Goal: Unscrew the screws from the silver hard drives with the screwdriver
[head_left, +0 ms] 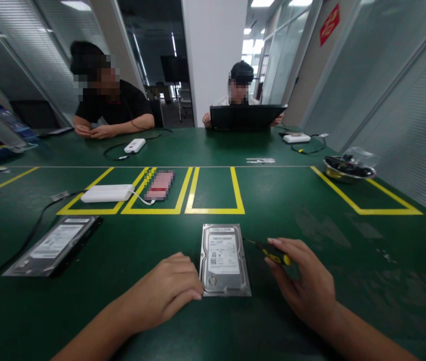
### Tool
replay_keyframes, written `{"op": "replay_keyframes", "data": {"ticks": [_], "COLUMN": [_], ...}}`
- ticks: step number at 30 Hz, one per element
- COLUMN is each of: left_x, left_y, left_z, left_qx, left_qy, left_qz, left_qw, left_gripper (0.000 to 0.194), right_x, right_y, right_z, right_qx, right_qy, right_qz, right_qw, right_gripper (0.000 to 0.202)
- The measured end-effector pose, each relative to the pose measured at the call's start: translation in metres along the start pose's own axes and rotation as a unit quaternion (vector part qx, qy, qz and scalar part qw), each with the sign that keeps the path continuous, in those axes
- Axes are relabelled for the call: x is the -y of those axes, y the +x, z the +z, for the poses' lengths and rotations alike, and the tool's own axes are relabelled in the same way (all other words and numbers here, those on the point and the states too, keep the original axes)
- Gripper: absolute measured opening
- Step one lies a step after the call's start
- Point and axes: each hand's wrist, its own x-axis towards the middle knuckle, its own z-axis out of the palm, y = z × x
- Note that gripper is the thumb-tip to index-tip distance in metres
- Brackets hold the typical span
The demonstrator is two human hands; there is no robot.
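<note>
A silver hard drive with a white label lies flat on the green table in front of me. My left hand rests at its left side, fingers bent together, fingertips touching the drive's lower left edge. Between the thumb and fingers of my right hand is a small black and yellow screwdriver, its thin shaft pointing left to the drive's upper right edge. Whether the tip touches the drive I cannot tell. Farther left lies a second hard drive in clear wrapping.
Yellow tape frames cross the table beyond the drives. A white power bank is cabled to a pink phone. At the right stands a metal bowl of dark items. Two people sit opposite, one holding a black panel.
</note>
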Motion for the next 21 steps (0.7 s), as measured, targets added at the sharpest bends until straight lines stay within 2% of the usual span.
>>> {"op": "replay_keyframes", "data": {"ticks": [15, 21], "left_x": [-0.0004, 0.0010], "left_y": [-0.0007, -0.0008], "left_z": [0.0001, 0.0028], "left_qx": [0.006, -0.019], "left_qy": [0.001, -0.011], "left_qz": [0.002, -0.016], "left_qw": [1.000, 1.000], "left_gripper": [0.014, 0.009], "right_x": [-0.0015, -0.0023], "right_y": [0.0019, 0.0023], "right_z": [0.0006, 0.0016], "right_qx": [-0.012, -0.012], "right_qy": [0.007, 0.012], "right_qz": [-0.029, -0.034], "right_qw": [0.999, 0.999], "right_gripper": [0.039, 0.039]}}
